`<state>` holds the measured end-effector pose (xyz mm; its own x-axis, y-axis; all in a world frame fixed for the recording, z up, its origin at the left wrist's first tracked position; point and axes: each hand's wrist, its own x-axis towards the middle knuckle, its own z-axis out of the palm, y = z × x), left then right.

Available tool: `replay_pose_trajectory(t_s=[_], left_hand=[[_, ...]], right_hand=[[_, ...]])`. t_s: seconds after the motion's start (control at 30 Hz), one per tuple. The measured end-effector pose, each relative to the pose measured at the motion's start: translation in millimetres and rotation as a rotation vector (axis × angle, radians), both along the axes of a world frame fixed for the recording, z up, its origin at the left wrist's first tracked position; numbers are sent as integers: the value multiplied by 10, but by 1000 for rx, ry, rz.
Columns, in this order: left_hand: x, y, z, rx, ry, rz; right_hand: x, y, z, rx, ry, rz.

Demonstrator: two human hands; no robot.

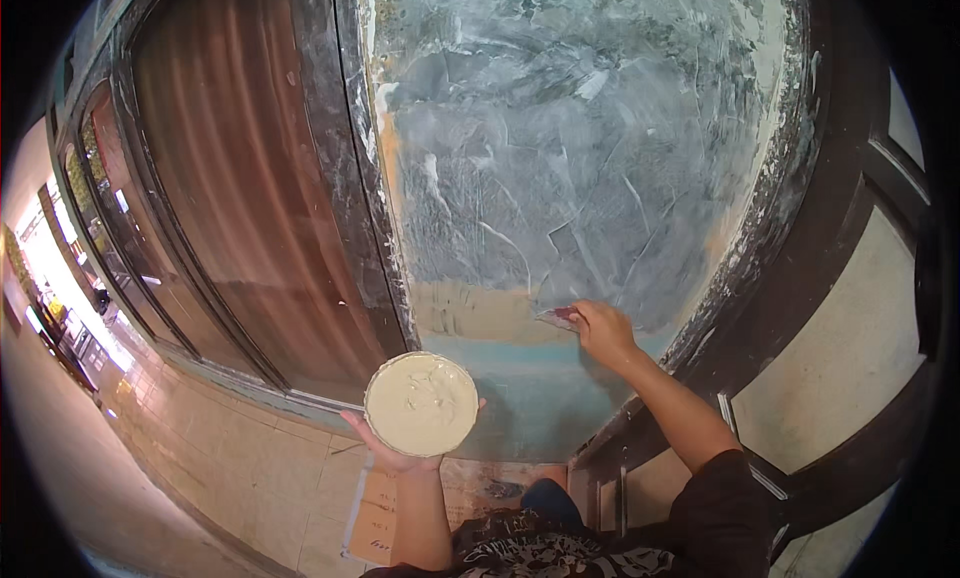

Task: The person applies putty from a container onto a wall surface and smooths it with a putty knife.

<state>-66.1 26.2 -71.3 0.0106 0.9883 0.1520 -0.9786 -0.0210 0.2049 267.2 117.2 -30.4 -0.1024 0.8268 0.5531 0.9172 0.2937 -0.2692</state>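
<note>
At left, reddish-brown curtain (230, 158) behind dark frame (318, 88). Left hand (392, 458), spread wide, cups round tub (402, 450) of cream paste (425, 403) from below, near wall's lower-left corner. Grey-smeared wall (560, 168) fills center, tan band (460, 310) beneath. Right hand (605, 330), fingers closed, grips dark-red scraper (562, 315) at band's right end. Far right, pale-paneled door (830, 348).

We are seeing glossy, smooth cream paste (420, 406), a rough, streaky grey plastered wall panel (540, 178), a scuffed dark-brown wooden post (342, 158) and reddish-brown pleated cloth (225, 158).
</note>
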Motion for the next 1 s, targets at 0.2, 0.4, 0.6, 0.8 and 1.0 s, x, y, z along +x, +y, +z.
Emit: replay_pose_trajectory(t_s=[0.2, 0.4, 0.6, 0.8, 1.0], left_hand=[[-33, 61, -22, 91, -14, -56], [13, 114, -1, 60, -29, -54], [20, 169, -72, 79, -30, -61], [52, 177, -87, 32, 27, -27], [30, 163, -118, 38, 13, -39]], right_hand=[[23, -21, 52, 49, 69, 15], [35, 48, 7, -7, 22, -46], [24, -6, -8, 98, 55, 9], [3, 101, -11, 28, 28, -39], [-45, -26, -20, 74, 97, -7]])
